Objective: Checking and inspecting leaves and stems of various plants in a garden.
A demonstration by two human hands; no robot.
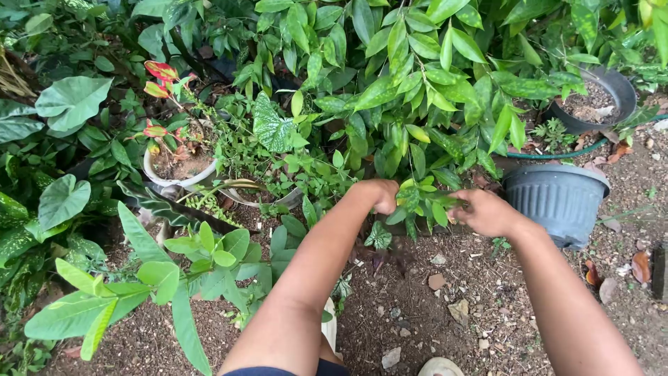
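At the far left, well away from the leafy shrub (417, 90), broad heart-shaped leaves (69, 101) are seen over darker foliage. Nearer the shrub, still to its left, a white pot (170, 179) is set on the ground, with a red-leaved plant (160, 80) rising from its brown soil. Low in the frame, left of the shrub, a light green seedling (160, 278) is spread over the bare soil (410, 306).

The left hand (379, 195) is held at the lower edge of the shrub, closed into a fist, its fingers curled in among the stems; what exactly is gripped is hidden by leaves. A cluster of hanging shrub leaves (421, 202) is found between the two hands, at the bottom of the shrub. The right hand (487, 212) is placed just right of that cluster, closed, with its fingertips pinched on a leafy twig of the cluster.

Below the shrub, small stones (436, 281) are scattered on the soil. Just right of the shrub's base, beside the right hand, a grey plastic pot (560, 198) is seen standing tilted. Behind it, at the shrub's right edge, a dark round pot (605, 94) filled with soil is set, and a green hose (557, 153) is curved between the two pots. Dry leaves (640, 264) lie farthest right.
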